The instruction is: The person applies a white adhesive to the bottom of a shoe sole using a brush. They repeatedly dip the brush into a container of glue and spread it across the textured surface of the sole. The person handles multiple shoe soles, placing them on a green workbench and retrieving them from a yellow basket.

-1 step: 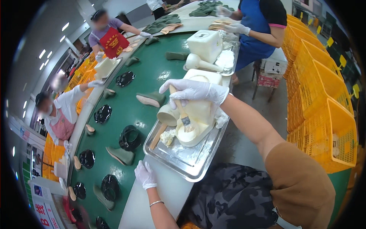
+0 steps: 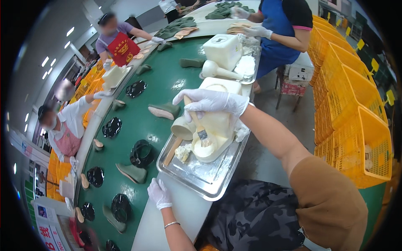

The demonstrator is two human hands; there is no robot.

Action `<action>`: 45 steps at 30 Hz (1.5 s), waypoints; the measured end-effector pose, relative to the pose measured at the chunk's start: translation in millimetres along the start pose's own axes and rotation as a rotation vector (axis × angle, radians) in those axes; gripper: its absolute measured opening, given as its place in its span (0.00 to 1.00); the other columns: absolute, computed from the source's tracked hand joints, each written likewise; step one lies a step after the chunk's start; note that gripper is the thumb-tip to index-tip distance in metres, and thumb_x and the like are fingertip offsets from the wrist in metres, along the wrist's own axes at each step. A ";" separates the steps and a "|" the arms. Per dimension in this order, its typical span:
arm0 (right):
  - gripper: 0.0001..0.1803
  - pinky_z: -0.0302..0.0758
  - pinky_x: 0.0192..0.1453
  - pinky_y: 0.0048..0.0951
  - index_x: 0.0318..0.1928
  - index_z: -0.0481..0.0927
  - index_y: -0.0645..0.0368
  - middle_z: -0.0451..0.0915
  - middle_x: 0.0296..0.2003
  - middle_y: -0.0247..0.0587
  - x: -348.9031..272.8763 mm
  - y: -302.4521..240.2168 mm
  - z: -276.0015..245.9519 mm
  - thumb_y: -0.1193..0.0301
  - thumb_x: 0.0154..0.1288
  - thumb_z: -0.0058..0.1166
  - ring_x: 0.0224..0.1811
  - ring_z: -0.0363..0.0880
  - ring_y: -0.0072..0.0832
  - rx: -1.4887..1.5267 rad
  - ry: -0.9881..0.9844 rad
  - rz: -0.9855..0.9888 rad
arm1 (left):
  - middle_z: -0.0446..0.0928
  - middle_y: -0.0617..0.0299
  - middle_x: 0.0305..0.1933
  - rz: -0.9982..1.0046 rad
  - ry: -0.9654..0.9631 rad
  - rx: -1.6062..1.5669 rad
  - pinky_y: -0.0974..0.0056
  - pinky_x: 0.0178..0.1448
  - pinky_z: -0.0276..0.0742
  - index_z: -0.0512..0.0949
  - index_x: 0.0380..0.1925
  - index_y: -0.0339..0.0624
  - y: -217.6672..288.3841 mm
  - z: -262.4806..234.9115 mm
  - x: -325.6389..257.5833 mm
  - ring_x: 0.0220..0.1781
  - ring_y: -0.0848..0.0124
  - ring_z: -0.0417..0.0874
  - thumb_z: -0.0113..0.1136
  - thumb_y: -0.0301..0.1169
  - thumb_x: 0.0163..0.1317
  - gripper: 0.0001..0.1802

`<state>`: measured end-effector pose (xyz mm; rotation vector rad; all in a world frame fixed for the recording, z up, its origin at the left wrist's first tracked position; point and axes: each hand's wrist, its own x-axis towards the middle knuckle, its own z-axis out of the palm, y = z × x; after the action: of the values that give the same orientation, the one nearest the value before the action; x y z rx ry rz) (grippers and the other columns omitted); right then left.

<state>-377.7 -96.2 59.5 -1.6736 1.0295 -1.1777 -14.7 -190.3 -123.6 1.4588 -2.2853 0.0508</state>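
Observation:
My right hand (image 2: pixel 211 102), in a white glove, is closed around the wooden handle of a small brush (image 2: pixel 201 133). The bristles point down into a cream-coloured tub (image 2: pixel 220 131) that stands on a metal tray (image 2: pixel 201 178). A cream cup-shaped piece (image 2: pixel 182 127) lies against the tub's left side. My left hand (image 2: pixel 158 193), also gloved in white, rests flat on the white table edge by the tray's near corner. It holds nothing.
A green conveyor belt (image 2: pixel 161 83) carries green boots (image 2: pixel 130 172) and black soles (image 2: pixel 141 152). A second tray with a white tub (image 2: pixel 224 50) lies farther along. Other people work around the belt. Yellow crates (image 2: pixel 356 108) are stacked on the right.

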 end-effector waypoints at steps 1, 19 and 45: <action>0.16 0.71 0.34 0.17 0.54 0.62 0.61 0.78 0.31 0.35 -0.3 0.8 -2.0 0.69 0.68 0.39 0.35 0.76 0.17 -0.001 0.005 0.006 | 0.76 0.48 0.40 0.003 0.002 -0.005 0.55 0.49 0.67 0.73 0.45 0.34 0.3 -0.2 0.8 0.44 0.53 0.73 0.48 0.38 0.61 0.19; 0.10 0.67 0.30 0.19 0.41 0.68 0.57 0.73 0.20 0.29 3.1 -4.3 7.4 0.65 0.70 0.37 0.23 0.68 0.16 -0.244 0.144 0.077 | 0.76 0.48 0.40 -0.015 -0.003 -0.011 0.54 0.49 0.68 0.73 0.44 0.34 9.6 -7.7 -0.2 0.44 0.54 0.73 0.50 0.37 0.60 0.18; 0.15 0.72 0.47 0.24 0.47 0.67 0.60 0.75 0.34 0.37 -5.1 -9.0 6.0 0.74 0.59 0.47 0.40 0.77 0.22 -0.044 0.043 0.041 | 0.77 0.48 0.37 0.032 0.077 0.006 0.54 0.47 0.68 0.74 0.43 0.34 4.2 -0.9 -0.6 0.41 0.53 0.73 0.50 0.37 0.60 0.18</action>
<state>-371.7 -87.5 65.1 -1.6599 1.1191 -1.1759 -17.8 -187.7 -122.2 1.3990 -2.2486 0.1209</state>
